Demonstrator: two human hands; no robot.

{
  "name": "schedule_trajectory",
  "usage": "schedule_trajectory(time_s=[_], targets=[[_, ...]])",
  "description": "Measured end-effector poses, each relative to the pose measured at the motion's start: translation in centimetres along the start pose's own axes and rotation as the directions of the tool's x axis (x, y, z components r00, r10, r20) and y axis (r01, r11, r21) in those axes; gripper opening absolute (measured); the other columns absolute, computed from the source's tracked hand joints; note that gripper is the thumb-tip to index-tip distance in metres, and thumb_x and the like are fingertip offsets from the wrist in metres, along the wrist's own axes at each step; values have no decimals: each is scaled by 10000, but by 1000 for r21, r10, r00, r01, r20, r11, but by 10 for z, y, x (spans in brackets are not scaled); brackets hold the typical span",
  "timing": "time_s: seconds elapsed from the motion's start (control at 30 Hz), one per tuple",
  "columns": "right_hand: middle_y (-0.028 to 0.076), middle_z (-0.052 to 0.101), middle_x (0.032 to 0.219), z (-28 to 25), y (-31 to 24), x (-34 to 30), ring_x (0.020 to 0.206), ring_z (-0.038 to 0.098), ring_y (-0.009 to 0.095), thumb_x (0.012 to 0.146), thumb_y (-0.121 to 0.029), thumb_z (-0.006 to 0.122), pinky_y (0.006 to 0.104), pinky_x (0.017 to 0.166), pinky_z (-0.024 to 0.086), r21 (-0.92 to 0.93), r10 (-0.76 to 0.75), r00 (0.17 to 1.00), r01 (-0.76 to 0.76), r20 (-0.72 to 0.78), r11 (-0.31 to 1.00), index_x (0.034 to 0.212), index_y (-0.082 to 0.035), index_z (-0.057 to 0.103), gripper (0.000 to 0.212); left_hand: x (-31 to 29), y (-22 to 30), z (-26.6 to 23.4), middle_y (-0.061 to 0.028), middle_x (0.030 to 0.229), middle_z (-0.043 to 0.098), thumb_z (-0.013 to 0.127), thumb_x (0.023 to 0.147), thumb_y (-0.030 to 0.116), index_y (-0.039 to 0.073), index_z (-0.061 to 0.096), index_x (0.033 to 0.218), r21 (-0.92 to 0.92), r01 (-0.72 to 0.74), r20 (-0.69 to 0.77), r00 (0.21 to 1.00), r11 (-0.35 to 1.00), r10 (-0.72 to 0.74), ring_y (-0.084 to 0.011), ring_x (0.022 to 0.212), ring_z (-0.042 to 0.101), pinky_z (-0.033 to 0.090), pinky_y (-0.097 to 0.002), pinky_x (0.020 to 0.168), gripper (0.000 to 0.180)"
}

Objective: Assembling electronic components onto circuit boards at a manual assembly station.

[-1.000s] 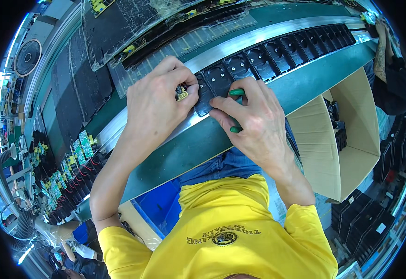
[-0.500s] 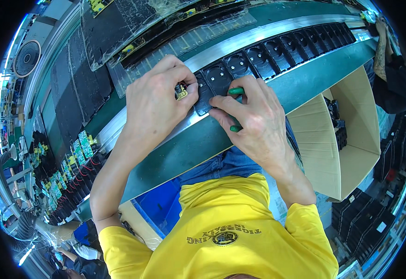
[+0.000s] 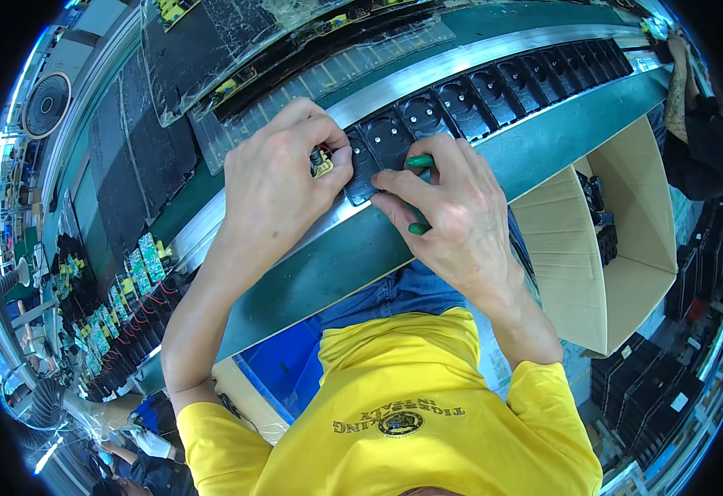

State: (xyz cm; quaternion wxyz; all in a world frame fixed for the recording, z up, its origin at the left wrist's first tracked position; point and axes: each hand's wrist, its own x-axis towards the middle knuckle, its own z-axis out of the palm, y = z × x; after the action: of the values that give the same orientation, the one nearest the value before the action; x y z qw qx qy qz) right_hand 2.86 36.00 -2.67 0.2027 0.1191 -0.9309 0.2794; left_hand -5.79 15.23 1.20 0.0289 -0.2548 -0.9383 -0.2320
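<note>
My left hand (image 3: 283,182) is closed in a pinch around a small circuit board (image 3: 323,165) with yellow and black parts, at the left end of a row of black plastic housings (image 3: 466,101). Most of that board is hidden by my fingers. My right hand (image 3: 461,215) holds a hand tool with green handles (image 3: 418,161) tucked in the palm; its working end is out of sight. The thumb and index fingertip of that hand are at the edge of the nearest black housing (image 3: 365,175). Round recesses and small screws show in the housings.
The housings stand along a metal rail (image 3: 494,56) on a green bench (image 3: 353,252). An open cardboard box (image 3: 560,273) with black parts is at the right. Wired circuit boards (image 3: 134,281) line the left; a fan (image 3: 48,103) stands beyond. A co-worker's arm (image 3: 677,95) shows far right.
</note>
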Motion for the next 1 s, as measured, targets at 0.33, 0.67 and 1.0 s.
schedule_trajectory(time_s=[0.33,0.67,1.0], targets=[[45,653,1189,-2,0,1,936,607,214,907,-143,977,350,849,581,-14,-20,1000,21,21,1000,1159,-167,915,261,-2,0,10,33,1127,738,821,955,110,98,793,977,87,-79,-35,996,993,83,-233,865,706,550,-356,773,38],[47,639,975,-19,-30,70,822,561,166,1114,-232,756,294,759,485,870,139,990,-91,26,484,1383,-47,757,326,-10,9,7,-59,1141,652,815,948,147,108,808,947,196,-82,-56,994,977,95,-287,880,731,573,-425,675,40],[-11,542,901,43,-12,108,775,448,104,1253,-436,439,287,680,369,992,250,967,-75,48,98,1196,-84,671,425,-9,0,7,-116,1168,647,806,938,183,127,834,1003,140,-26,16,1000,990,24,-325,905,734,593,-459,698,90]])
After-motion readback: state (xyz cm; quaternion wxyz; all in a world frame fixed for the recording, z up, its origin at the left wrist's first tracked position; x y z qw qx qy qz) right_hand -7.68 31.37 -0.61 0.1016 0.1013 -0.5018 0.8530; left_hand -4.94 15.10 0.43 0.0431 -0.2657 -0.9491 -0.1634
